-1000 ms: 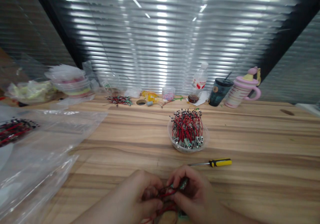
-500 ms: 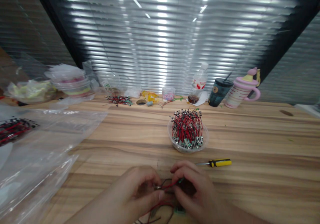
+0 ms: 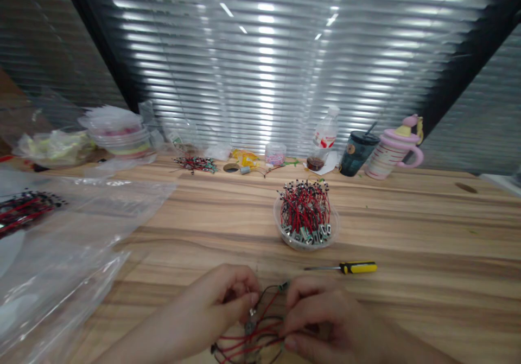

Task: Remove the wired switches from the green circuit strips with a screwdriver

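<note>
1. Reaching in from the lower left of the head view, your left hand lay on its side, wrist low and knuckles up, its fingers curled inward toward the middle.
2. Your left thumb and forefinger were pinched nearly closed at the end of a black lead from the wired parts, with a small metal end just below the thumb.
3. Your right hand came from the lower right, its back turned up and outward, its fingers bent toward the left one. The two hands were apart, with red and black leads spread between them.
4. Your right thumb and fingertips were drawn close together on the leads; the hand hid exactly how many they had hold of. A small green board sat just beside the bent knuckles.
5. The wired parts were low in the middle, over the wooden table.
6. Beyond your right hand lay a yellow-and-black screwdriver, its shaft pointing left. Behind it stood a clear bowl heaped with red-wired pieces.
7. Plastic sheeting covered the left side, and a bottle, a dark cup and a pink mug stood at the back.
</note>
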The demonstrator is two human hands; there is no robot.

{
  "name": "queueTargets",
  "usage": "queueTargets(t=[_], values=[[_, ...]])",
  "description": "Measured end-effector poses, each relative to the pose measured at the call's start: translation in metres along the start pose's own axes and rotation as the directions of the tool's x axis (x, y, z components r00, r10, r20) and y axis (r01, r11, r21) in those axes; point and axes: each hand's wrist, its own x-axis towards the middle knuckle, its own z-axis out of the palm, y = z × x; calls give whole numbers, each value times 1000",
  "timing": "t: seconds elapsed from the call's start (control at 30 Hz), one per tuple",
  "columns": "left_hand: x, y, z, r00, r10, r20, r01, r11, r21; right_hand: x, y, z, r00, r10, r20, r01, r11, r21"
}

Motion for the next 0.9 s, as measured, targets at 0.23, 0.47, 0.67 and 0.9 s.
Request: queueTargets(t=[0.23, 0.47, 0.67, 0.9], values=[[-6, 1, 2, 996, 48, -77, -40, 993, 109, 18, -29, -42, 900, 102, -423, -194, 964, -181], [-4, 3, 14, 984, 132, -117, -76, 915, 397, 22, 1, -85, 626, 403, -667, -631, 764, -131], [9, -13, 29, 972, 216, -98, -141, 857, 496, 25, 19, -87, 594, 497, -633, -693, 716, -89], [7, -14, 31, 982, 149, -113, -61, 826, 560, 24, 23, -87, 634, 465, -619, -681, 715, -160]])
